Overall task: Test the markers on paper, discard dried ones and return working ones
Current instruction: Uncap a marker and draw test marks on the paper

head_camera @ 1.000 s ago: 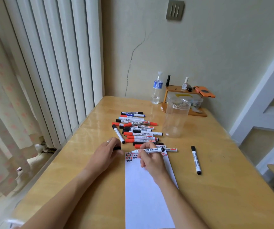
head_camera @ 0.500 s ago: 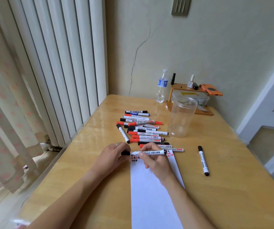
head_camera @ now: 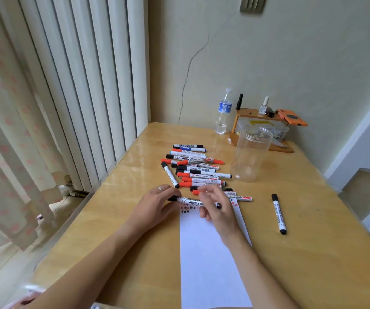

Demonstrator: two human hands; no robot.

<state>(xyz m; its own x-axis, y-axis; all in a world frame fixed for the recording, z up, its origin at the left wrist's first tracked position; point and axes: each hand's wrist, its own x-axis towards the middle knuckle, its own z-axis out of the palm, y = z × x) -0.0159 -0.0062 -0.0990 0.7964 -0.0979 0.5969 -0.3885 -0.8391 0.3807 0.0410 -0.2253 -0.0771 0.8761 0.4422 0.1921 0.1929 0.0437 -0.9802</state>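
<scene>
Head view: a glossy light wooden table (head_camera: 291,253) stands in a corner, between white vertical blinds (head_camera: 85,85) and a cracked pale green wall (head_camera: 291,63). A clear plastic jar (head_camera: 250,153) stands upright with nothing visible inside, beside a pile of whiteboard markers (head_camera: 198,170). Over the white paper sheet (head_camera: 211,264), the left hand (head_camera: 155,208) fingers pinch a black-capped white marker (head_camera: 187,200); the right hand (head_camera: 217,208) fingers curl round its other end.

markers (head_camera: 198,172) red, black, blue caps | paper (head_camera: 213,264) white | table (head_camera: 313,253) tan wood
</scene>
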